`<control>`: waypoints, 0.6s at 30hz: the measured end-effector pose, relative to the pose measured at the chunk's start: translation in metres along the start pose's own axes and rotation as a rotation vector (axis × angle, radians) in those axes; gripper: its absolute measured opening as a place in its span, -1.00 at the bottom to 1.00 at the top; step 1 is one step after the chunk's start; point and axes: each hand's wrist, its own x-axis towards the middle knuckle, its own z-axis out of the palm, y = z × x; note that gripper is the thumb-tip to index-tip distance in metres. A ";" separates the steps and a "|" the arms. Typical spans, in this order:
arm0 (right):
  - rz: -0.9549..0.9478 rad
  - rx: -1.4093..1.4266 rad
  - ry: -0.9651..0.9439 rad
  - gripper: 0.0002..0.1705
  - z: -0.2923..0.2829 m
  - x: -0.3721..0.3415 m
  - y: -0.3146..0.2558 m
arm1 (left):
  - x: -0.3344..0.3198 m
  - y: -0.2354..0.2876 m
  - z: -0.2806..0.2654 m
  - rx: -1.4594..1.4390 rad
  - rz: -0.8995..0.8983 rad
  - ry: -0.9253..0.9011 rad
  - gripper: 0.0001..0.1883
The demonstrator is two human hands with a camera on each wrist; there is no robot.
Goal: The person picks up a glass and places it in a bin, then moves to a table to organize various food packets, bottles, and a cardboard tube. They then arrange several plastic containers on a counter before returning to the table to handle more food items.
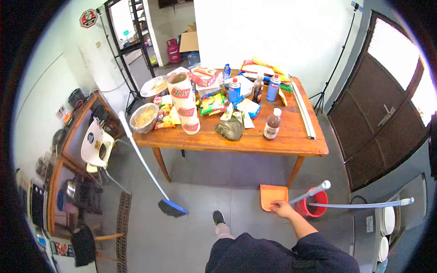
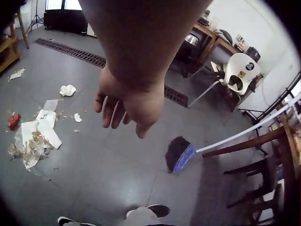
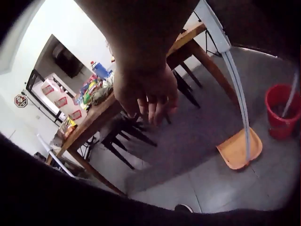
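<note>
Left grip (image 2: pixel 129 106), right grip (image 3: pixel 148 94): empty, fingers loose. White-and-brown paper litter (image 2: pixel 47 134) below left grip looks uncollected; orange plastic dustpan (image 3: pixel 235 149) near right grip, bare.

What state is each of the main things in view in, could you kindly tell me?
Left hand: empty, relaxed
Right hand: empty, loosely curled
Broom: tilted, bristles down on the floor
Orange dustpan: on the floor, handle raised
Red bucket: upright, open, pole standing inside
Paper litter: scattered on the floor
White-capped bottle: upright, closed
Paper roll: upright
Blue canisters: upright
</note>
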 end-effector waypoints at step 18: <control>-0.160 -0.022 0.686 -0.50 -0.150 0.159 -0.161 | 0.242 0.655 -0.407 -0.097 1.123 0.383 -0.40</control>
